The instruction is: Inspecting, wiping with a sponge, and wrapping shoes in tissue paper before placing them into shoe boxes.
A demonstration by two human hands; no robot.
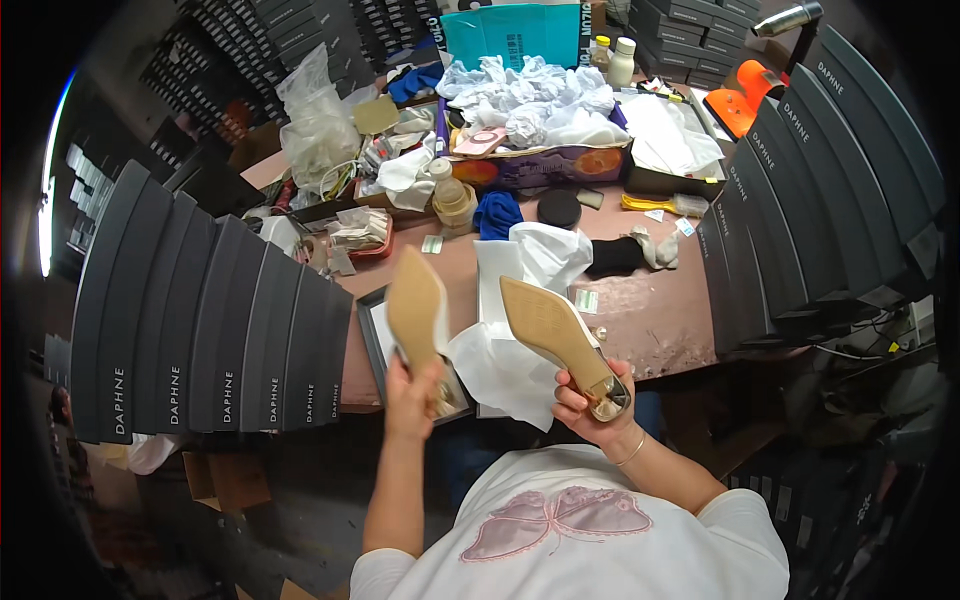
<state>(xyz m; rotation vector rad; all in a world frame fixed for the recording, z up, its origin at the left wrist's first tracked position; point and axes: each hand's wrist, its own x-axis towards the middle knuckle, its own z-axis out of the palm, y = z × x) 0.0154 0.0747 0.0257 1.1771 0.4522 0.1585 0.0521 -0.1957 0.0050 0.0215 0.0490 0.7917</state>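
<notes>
A cluttered pink worktable [650,300] is lying before you, flanked by stacked dark boxes [210,320]. Your left hand [412,392] is gripping one tan-soled shoe [415,310] sole-up; your right hand [590,405] is clasping the other shoe [555,335] at its heel, both above white tissue paper [505,365].

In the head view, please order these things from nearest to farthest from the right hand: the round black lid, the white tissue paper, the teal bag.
1. White tissue paper: just left of the right hand.
2. Round black lid: mid-table, beyond it.
3. Teal bag: far table edge.
</notes>
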